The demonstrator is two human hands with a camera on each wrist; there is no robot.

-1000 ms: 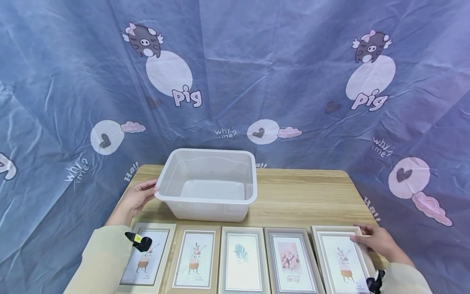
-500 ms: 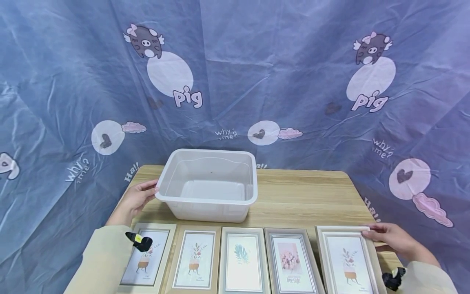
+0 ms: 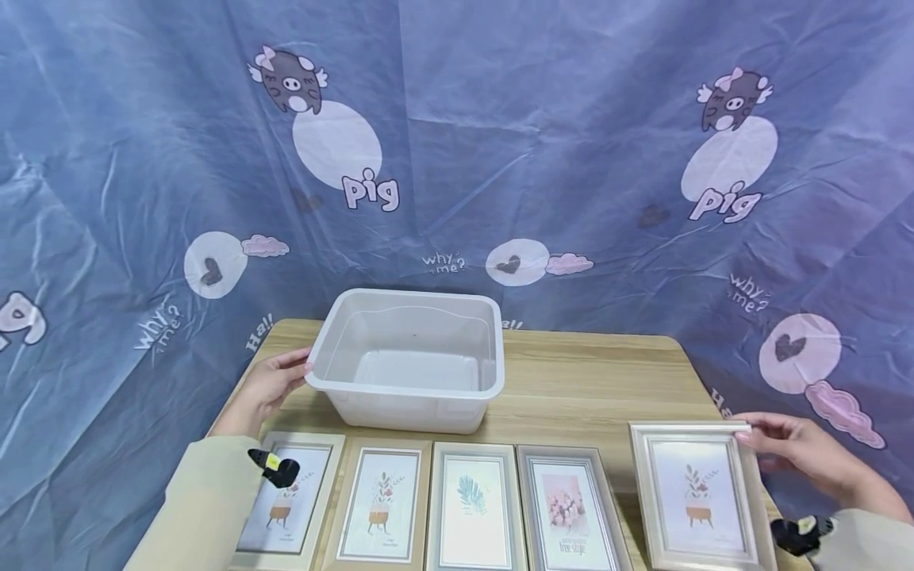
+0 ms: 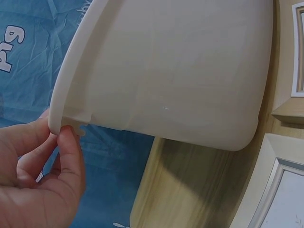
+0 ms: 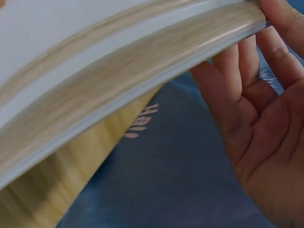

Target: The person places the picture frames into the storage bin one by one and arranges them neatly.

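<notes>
Pinching: right hand (image 3: 807, 452) on picture frame (image 3: 700, 484) at its 1 o'clock corner, left hand (image 3: 267, 385) on tub (image 3: 410, 408) rim | frame: 4 o'clock in head view, pale, ridged, potted-plant print (image 3: 698, 507), gripped edge off table (image 3: 585, 381) | tub: 7 o'clock, off-white

Wood-grain table (image 3: 585, 373) (bin (image 3: 410, 408), four frames (image 3: 473, 507))

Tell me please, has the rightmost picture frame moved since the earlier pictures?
Yes. In the head view, the rightmost frame has moved to the right, widening its gap from the pink-flower frame.
</notes>
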